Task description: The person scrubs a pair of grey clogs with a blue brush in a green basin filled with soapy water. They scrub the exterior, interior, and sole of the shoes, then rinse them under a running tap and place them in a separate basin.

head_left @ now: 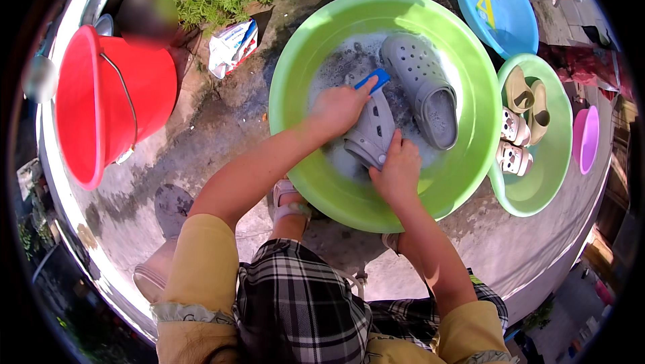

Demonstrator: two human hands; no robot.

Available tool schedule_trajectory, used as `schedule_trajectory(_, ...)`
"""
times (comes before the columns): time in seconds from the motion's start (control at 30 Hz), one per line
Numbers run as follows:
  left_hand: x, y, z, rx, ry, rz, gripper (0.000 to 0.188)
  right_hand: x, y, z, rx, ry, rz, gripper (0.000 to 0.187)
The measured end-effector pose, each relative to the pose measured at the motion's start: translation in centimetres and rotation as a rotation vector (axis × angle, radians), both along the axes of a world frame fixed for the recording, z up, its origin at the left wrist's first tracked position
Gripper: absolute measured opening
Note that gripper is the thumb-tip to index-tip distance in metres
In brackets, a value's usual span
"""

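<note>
A large green basin (pixel 295 95) holds soapy water and two grey clogs. My left hand (pixel 338 110) is closed on a blue scrub brush (pixel 376 80), pressed against the front part of the nearer grey clog (pixel 371 129). My right hand (pixel 399 168) grips that same clog near its heel end, by the near side of the basin. The other grey clog (pixel 423 88) lies to the right in the suds, its holed upper facing up, and neither hand touches it. The brush's bristles are hidden under my fingers and the handle.
A red bucket (pixel 144 88) lies on its side at the left. A crumpled packet (pixel 232 47) is near the plants. At the right are a blue basin (pixel 500 1), a light green basin (pixel 537 189) holding small clogs and olive slippers, and a pink basin (pixel 588 141).
</note>
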State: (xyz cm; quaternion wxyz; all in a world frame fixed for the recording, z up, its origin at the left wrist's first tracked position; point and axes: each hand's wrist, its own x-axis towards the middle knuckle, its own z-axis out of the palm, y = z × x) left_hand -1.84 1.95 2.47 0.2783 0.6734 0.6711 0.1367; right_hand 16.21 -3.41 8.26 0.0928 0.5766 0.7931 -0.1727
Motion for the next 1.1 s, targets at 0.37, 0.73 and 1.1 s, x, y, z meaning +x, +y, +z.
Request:
schedule_trajectory(0.37, 2.7, -2.2, 0.5, 0.014, -0.026, -0.014, 0.054, 0.6, 0.8, -0.1, -0.036, 0.017, -0.066, 0.073)
schedule_trajectory(0.73, 3.5, -4.1, 1.3, 0.053, -0.084, -0.227, 0.055, 1.1, 0.6, -1.0, 0.029, 0.011, -0.102, 0.064)
schedule_trajectory(1.1, 1.1, 0.0, 0.3, -0.028, -0.047, -0.002, 0.051, 0.5, 0.3, -0.5, 0.047, -0.018, -0.066, 0.065)
